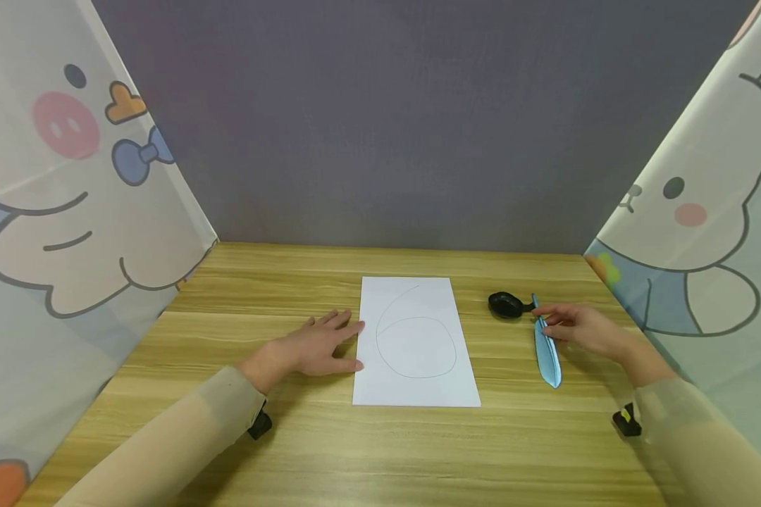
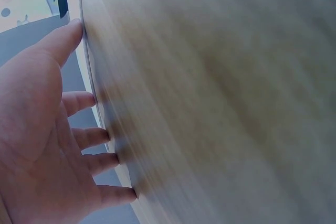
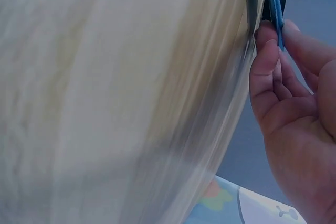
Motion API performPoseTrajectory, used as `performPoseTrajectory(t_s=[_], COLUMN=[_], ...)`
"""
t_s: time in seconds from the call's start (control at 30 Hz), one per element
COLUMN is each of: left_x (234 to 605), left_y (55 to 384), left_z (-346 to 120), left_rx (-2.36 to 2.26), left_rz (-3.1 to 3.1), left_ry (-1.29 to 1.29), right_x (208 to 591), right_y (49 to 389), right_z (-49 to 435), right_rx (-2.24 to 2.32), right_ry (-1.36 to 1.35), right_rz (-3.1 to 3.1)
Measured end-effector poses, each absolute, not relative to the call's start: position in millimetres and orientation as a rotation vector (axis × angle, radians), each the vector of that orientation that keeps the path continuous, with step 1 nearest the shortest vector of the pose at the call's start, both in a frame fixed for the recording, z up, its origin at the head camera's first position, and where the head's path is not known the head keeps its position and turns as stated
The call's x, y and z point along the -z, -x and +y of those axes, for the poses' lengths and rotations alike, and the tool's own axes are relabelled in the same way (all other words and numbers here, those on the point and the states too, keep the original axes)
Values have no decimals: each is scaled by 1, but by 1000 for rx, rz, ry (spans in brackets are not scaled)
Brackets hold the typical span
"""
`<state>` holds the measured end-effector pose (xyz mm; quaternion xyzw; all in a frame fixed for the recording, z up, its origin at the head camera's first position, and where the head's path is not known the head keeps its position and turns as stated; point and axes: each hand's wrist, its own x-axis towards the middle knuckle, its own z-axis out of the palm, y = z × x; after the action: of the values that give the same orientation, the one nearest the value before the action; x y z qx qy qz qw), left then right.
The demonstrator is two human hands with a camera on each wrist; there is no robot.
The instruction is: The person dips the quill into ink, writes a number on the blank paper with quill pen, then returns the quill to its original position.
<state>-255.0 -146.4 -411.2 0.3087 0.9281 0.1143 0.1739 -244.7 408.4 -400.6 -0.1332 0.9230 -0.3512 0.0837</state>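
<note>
A white sheet of paper [image 1: 416, 391] lies on the table, with a thin curved line and loop drawn on it. My left hand [image 1: 320, 345] is spread at its left edge, thumb and forefinger tips at the paper and the other fingertips on the wood. My right hand [image 1: 577, 327] pinches a thin light-blue leaf-shaped piece [image 1: 548, 359] between thumb and fingers; its exact kind I cannot tell. In the right wrist view the blue piece [image 3: 274, 3] appears edge-on. Just left of that hand lies a black rounded thing with a short handle [image 1: 506, 305], spoon-like in outline.
The wood-grain table [image 1: 368, 458] ends at a grey back panel [image 1: 393, 141]. Cartoon-printed curtains stand on the left [image 1: 32, 232] and right [image 1: 723, 176], the right one close to my right forearm. Black wrist devices show under both sleeves.
</note>
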Motion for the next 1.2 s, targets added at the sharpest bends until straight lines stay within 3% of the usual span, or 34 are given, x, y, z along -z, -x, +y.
performPoseTrajectory(t_s=[1.2], left_x=[411], left_y=[255], left_z=[-143], left_rx=[-302], left_rz=[2652], left_ry=[-841], right_x=[403], right_y=[244], right_z=[410], right_rx=[1069], right_ry=[413], right_rz=[2702])
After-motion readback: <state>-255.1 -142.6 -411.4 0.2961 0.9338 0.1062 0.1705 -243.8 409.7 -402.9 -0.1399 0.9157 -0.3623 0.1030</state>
